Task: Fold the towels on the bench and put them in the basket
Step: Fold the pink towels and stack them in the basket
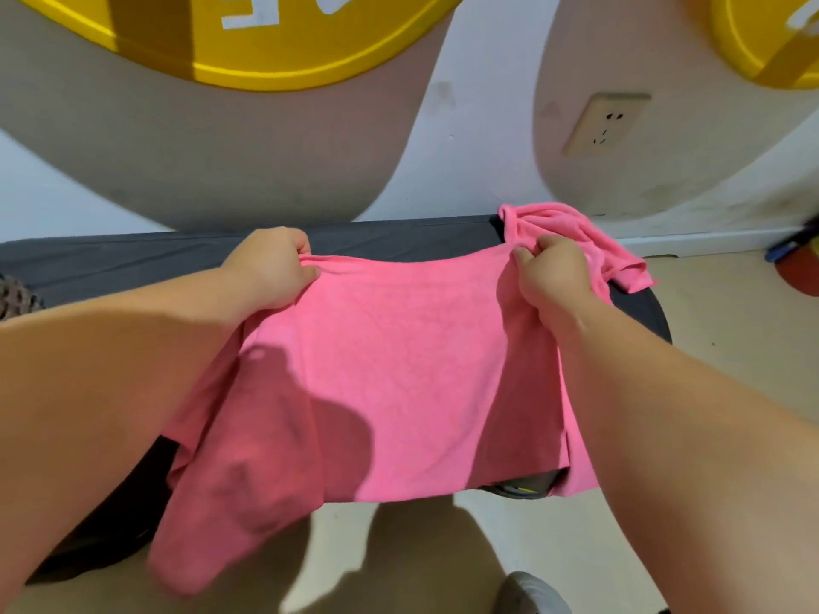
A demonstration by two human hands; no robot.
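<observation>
Forearms reach out from the camera. The left hand (270, 268) and right hand (551, 281) each pinch a top corner of the pink towel (399, 370), stretching it over the bench (133, 259) — probably squaring it for folding. A second towel (589, 241) lies crumpled at the bench's right end. No basket plainly shows.
</observation>
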